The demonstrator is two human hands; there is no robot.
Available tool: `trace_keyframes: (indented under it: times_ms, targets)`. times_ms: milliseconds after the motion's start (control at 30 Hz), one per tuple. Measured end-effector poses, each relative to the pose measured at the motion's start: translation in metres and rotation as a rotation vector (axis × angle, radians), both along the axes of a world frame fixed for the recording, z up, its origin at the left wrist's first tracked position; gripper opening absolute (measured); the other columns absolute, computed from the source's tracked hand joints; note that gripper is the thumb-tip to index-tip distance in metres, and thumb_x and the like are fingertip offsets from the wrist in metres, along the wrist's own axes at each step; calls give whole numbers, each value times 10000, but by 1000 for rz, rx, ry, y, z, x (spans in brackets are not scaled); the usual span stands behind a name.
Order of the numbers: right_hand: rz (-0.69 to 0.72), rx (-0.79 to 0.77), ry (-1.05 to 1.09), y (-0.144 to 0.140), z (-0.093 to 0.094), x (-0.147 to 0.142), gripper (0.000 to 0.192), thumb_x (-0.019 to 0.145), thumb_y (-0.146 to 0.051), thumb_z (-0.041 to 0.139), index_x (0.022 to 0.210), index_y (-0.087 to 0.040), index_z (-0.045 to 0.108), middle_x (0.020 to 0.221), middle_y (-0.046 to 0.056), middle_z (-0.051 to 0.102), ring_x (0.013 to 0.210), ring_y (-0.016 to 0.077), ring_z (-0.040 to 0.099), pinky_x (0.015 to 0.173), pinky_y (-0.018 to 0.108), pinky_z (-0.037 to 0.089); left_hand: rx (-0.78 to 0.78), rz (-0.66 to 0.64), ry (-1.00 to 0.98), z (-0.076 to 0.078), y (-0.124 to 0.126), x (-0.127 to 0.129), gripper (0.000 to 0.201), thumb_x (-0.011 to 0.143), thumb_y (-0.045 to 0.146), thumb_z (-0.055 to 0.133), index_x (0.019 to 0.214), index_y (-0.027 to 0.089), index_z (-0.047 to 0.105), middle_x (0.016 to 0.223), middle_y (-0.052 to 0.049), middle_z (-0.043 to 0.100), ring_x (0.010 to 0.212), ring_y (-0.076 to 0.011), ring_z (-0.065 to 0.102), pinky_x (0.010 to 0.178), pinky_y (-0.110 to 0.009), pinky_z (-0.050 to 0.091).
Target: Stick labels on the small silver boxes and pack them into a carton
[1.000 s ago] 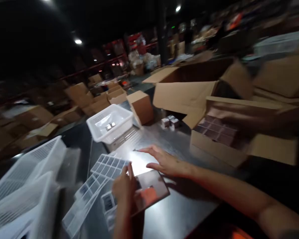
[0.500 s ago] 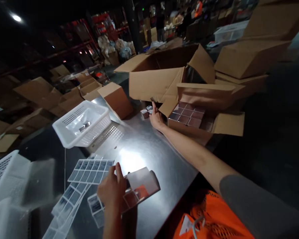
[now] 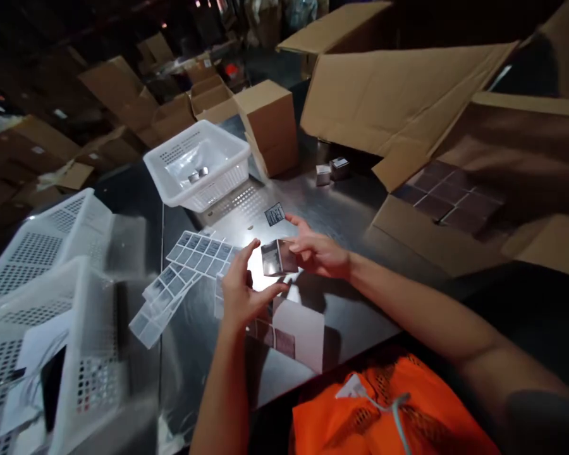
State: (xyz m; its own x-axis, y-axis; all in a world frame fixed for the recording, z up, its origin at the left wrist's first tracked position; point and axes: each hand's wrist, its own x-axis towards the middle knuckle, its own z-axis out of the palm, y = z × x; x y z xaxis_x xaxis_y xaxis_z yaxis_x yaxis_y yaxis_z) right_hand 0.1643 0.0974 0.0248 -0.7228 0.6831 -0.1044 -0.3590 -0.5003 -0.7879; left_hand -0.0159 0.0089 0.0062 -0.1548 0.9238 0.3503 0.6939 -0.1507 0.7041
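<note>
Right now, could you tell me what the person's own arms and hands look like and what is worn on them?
Both hands are bare: the left hand and right hand show no gloves, rings or watch. Both forearms are uncovered. A dark grey sleeve covers the right upper arm. An orange mesh vest shows below.

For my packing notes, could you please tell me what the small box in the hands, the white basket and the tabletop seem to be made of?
Small box: likely glossy card; its faces mirror the light.
Basket: white plastic, perforated walls.
Tabletop: brushed metal, probably steel; shiny with glare.
</note>
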Motion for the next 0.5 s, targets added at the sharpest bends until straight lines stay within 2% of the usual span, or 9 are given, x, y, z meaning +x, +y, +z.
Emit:
trace_keyframes:
  times_ms: [67,133,200,267,333,367,433,500]
  targets:
    - [54,-46,5,-3,-10,1,819,651,-223,654,1371,-274,268,896,-23,697,808,190,685,740,315,557,19,-71,-34,0,-1,2,781,656,528,843,1319,201,591,1329,-145,650,704,-124,615,501,-213,414]
    - [67,1,-20,-2,-20,2,762,682,-260,670,1355,-280,312,990,12,687,867,205,683,778,352,560,82,-120,-66,0,-2,6,641,667,446,846,1226,212,638,1262,-120,682,684,-116,608,458,-190,378]
    - [-77,216,-80,4,-25,4,690,710,-299,735,1306,-292,387,1185,54,636,1040,216,651,891,385,543,159,-124,-82,-1,-2,8,534,678,348,836,1163,220,655,1195,-88,700,656,-100,592,429,-172,347]
    - [-332,533,-152,11,-24,9,574,736,-335,798,1212,-293,479,1340,62,545,1208,216,565,1028,397,480,195,-78,-72,-1,-3,10,509,670,270,826,1148,226,657,1135,-56,700,636,-84,570,413,-162,328]
    - [-512,741,-157,16,-19,16,433,784,-380,799,1111,-281,531,1297,45,548,1224,204,540,1080,391,439,192,-35,-50,-1,-3,10,501,656,229,815,1133,225,663,1083,-35,690,626,-76,548,407,-159,322]
    - [-537,773,-137,17,-16,19,389,807,-397,786,1079,-276,536,1239,38,565,1197,197,553,1079,388,441,186,-28,-41,-1,-3,10,499,653,217,811,1131,225,666,1067,-29,683,628,-75,540,411,-159,327]
    - [-470,724,-115,15,-12,23,431,799,-397,799,1101,-279,513,1173,26,576,1153,183,578,1051,371,462,169,-57,-32,0,-2,8,514,660,209,807,1157,231,675,1091,-31,663,633,-69,525,427,-161,344]
    - [-259,591,-153,9,-10,25,648,722,-359,856,1222,-300,447,1205,31,567,1118,177,601,977,352,510,123,-157,-42,2,-3,6,551,685,220,811,1219,262,680,1142,-34,630,611,-48,492,438,-162,353]
